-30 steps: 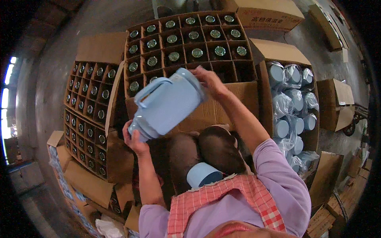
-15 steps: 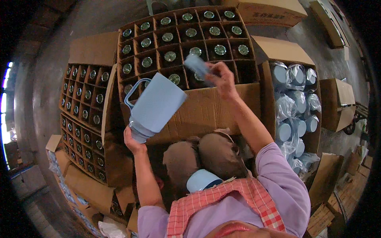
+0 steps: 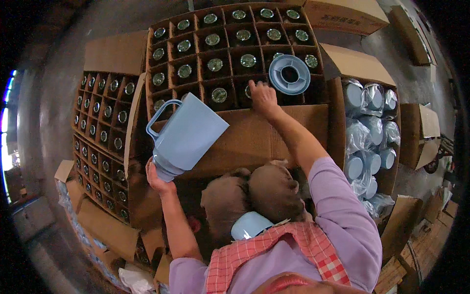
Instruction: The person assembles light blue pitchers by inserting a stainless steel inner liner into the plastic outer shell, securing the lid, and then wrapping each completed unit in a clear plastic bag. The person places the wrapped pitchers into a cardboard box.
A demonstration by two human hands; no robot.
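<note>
Left hand: closed around the narrow neck end (image 3: 165, 169) of the pale blue plastic jug; hand (image 3: 159, 181) low and to the left of the carton's front wall.
Jug: the pale blue plastic jug (image 3: 191, 130) is tilted, wide end up and to the right, looped handle (image 3: 159, 115) facing the upper left; in this view it covers part of the carton's front left edge.
Right hand: the hand (image 3: 264, 98) is over the front row of cells, fingers bent beside a glass bottle top; whether they grip it, I cannot tell.
Ring: a round blue plastic ring (image 3: 302, 78) with spokes and a central hole sits over the cells near the carton's right edge, just beside the right hand.
Middle carton: a brown cardboard carton (image 3: 274, 125) with thin dividers, clear glass bottle tops (image 3: 215, 64) in many cells.
Room between hands: a gap separates the jug's wide end from the right forearm, with the front wall behind it.
Left edge: a second divided carton (image 3: 147, 201) stands close by.
Right edge: an open carton of bagged blue pieces (image 3: 353, 166) stands alongside.
Lap: a glossy pale blue cup (image 3: 249, 226) lies against the red checked apron (image 3: 245, 252).
</note>
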